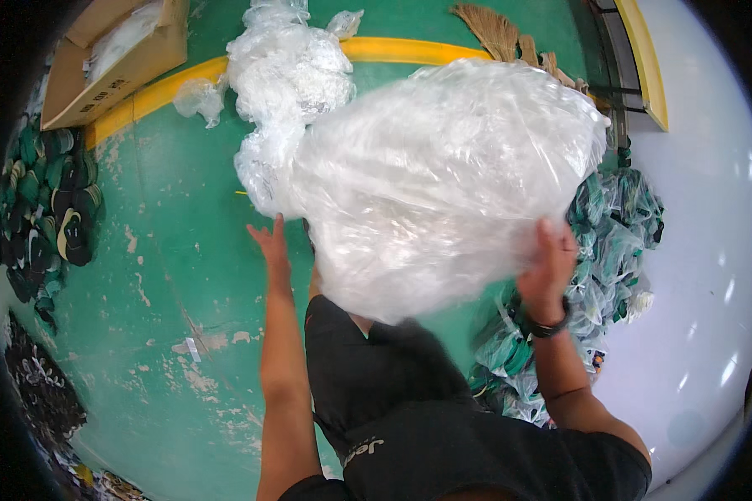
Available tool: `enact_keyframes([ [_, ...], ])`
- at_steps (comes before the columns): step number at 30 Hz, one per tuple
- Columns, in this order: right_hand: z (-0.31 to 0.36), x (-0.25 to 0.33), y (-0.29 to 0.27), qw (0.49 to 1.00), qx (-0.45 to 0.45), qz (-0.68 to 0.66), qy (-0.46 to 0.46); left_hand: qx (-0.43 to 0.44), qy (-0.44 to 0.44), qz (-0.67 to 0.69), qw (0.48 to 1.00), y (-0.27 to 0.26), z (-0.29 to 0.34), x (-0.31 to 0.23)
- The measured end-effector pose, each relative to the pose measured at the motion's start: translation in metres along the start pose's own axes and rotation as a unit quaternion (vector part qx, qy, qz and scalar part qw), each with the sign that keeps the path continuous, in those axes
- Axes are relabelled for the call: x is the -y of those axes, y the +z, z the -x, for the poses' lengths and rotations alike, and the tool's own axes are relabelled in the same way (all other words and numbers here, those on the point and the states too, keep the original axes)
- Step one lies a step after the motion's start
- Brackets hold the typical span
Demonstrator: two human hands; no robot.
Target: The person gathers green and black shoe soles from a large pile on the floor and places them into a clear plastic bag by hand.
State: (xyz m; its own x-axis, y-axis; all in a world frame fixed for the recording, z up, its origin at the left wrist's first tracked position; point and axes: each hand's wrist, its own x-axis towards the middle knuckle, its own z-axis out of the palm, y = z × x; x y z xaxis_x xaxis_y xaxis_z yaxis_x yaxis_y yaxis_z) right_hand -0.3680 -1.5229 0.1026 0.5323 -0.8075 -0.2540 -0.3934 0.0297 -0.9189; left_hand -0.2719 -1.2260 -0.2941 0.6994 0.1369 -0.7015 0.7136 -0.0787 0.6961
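Note:
A big, bulging clear plastic bag, apparently stuffed with more clear plastic, fills the middle of the view in front of my legs. At its lower right side my right hand, slightly blurred, grips the edge with the thumb over the plastic. A dark band circles that wrist. My left hand is open beside the bag's left edge, fingers spread; I cannot tell if a fingertip touches it. Beyond that hand, a heap of crumpled clear plastic lies on the floor against the bag.
Green floor with a yellow stripe lies around me. An open cardboard box stands far left. Dark green and black bundles line the left side. Plastic-wrapped bundles lie to the right. A straw broom lies far ahead.

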Motion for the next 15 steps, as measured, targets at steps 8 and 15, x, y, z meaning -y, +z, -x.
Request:
enact_keyframes([
  [8,0.034,-0.069,-0.002,0.978,0.139,0.040,0.151,0.280,-0.214,0.309,0.883,0.039,0.165,-0.024],
  [15,0.059,-0.062,-0.020,0.969,0.156,0.078,0.173,0.409,0.046,0.005,0.912,0.077,0.257,-0.113],
])
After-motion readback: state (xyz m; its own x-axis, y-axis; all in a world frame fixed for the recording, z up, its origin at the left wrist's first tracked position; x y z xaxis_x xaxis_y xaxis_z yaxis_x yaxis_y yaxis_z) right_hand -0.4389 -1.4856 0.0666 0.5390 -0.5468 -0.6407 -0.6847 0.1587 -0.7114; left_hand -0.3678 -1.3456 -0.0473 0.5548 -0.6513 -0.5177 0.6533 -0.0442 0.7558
